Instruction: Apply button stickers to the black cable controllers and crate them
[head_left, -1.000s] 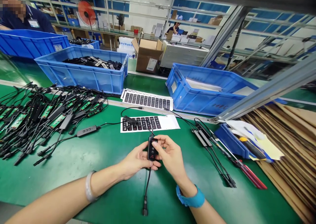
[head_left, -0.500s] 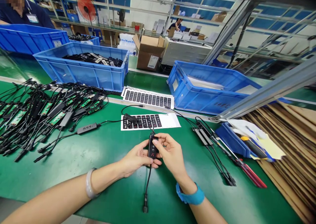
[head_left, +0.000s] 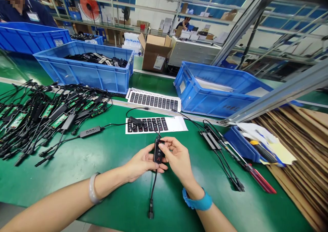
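A small black box (head_left: pixel 158 154) with round marks on its front was held over the green bench (head_left: pixel 110 163) by both hands, which were brought close together. Its lower part was gripped by the left hand (head_left: pixel 143 164), and its upper part was pinched by the right hand (head_left: pixel 177 157), with the thumb laid on its front. A plug (head_left: pixel 150 213) on a black cord could be seen nearer than the hands. Just past the hands, a white sheet (head_left: pixel 176 124) of black stickers was spread out. To their left, a big pile of wires (head_left: pixel 58 112) was heaped up. To their right, two thin black boxes (head_left: pixel 210 140) were laid side by side.
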### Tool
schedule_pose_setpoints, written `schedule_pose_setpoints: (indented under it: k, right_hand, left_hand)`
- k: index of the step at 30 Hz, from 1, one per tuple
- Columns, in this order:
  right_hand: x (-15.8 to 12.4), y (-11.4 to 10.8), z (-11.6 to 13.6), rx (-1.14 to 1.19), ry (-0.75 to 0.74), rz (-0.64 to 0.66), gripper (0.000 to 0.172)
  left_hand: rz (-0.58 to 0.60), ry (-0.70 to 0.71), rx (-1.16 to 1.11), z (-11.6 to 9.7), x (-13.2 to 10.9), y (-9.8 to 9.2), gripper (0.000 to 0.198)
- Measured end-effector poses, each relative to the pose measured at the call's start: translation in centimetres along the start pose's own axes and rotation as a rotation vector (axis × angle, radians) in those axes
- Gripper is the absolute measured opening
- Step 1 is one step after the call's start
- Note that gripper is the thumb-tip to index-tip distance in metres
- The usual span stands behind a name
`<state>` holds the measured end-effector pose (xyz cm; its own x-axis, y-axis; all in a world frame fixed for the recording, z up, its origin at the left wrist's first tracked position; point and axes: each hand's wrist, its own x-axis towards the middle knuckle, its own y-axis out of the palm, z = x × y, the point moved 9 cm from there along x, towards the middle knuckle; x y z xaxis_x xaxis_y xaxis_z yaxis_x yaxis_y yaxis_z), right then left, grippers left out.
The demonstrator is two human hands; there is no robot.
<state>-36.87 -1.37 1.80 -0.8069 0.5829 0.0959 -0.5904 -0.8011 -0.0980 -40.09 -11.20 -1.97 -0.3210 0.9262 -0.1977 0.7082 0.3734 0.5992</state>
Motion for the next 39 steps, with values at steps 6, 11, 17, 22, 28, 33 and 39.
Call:
schedule_pose_setpoints:
  k: [6, 11, 17, 22, 28, 33, 39]
  right_hand:
    - [-0.02, -0.03, 0.19, -0.02, -0.031, -0.004, 0.029]
    - [-0.04, -0.01, 0.19, -0.015, -0.018, -0.01, 0.03]
    - [-0.09, -0.07, 0.22, -0.013, -0.011, -0.041, 0.031]
    - [-0.1, -0.07, 0.13, -0.026, -0.017, -0.049, 0.03]
    - [-0.09, -0.1, 0.15, -0.034, -0.018, -0.057, 0.03]
    - [-0.11, -0.09, 0.23, -0.021, -0.026, -0.06, 0.03]
    - [-0.08, -0.02, 0.12, -0.03, -0.023, -0.053, 0.031]
  left_hand:
    - [0.01, 0.012, -0.015, 0.12, 0.05, -0.02, 0.075]
    - [-0.013, 0.011, -0.019, 0.17, 0.09, -0.11, 0.074]
    - [-0.005, 0.029, 0.021, -0.05, 0.07, 0.08, 0.07]
    - [0.008, 0.049, 0.043, -0.02, 0.15, 0.09, 0.066]
    - [-0.01, 0.038, 0.052, -0.09, 0.11, 0.1, 0.071]
    - [-0.014, 0.031, 0.057, -0.14, 0.02, 0.19, 0.07]
    - [-0.013, 0.03, 0.064, -0.15, 0.07, 0.23, 0.069]
